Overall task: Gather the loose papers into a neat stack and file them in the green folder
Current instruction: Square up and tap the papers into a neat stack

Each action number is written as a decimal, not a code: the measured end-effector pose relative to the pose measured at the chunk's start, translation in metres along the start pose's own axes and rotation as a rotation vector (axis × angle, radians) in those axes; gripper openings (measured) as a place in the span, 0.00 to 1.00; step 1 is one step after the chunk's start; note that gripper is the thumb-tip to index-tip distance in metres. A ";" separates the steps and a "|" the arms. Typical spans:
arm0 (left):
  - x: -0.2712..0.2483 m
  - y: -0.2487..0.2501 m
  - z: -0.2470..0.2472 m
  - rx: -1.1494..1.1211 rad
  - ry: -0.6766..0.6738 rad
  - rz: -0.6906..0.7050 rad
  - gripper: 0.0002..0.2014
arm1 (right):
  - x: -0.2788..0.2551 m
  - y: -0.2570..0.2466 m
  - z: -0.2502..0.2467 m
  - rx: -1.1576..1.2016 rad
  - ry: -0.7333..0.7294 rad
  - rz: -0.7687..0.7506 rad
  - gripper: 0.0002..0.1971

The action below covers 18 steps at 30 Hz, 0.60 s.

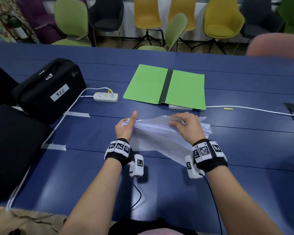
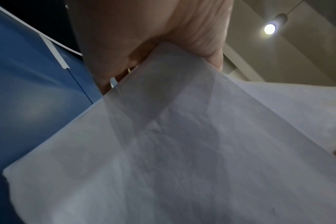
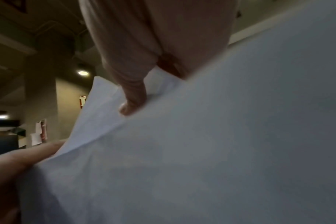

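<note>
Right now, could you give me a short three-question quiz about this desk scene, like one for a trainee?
1. True or false: the green folder lies open on the table.
2. What holds the stack of papers? A) the left hand alone B) both the left and the right hand C) neither
3. What number is on the black bag?

Key: 1 true. 2 B, one hand grips each end. 3 522.
</note>
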<state>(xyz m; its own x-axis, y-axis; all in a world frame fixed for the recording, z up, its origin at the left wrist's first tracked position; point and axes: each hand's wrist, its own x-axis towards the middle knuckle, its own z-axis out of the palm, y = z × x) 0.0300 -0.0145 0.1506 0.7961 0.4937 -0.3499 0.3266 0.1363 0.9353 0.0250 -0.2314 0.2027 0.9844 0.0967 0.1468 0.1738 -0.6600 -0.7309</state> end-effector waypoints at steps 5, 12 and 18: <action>0.003 0.003 0.001 0.016 -0.005 -0.012 0.21 | 0.009 -0.022 -0.009 0.174 0.253 -0.034 0.04; -0.003 0.003 0.004 -0.001 0.006 -0.003 0.26 | 0.008 -0.024 -0.039 -0.367 0.251 -0.185 0.12; -0.005 0.001 0.004 -0.026 0.017 0.001 0.29 | 0.015 -0.034 0.019 -0.501 -0.175 -0.139 0.07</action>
<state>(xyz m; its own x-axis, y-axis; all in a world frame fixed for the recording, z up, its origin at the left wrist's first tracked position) 0.0283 -0.0205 0.1535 0.7874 0.5085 -0.3484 0.3125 0.1579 0.9367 0.0347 -0.1931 0.2175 0.9501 0.3027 0.0753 0.3111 -0.9019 -0.2997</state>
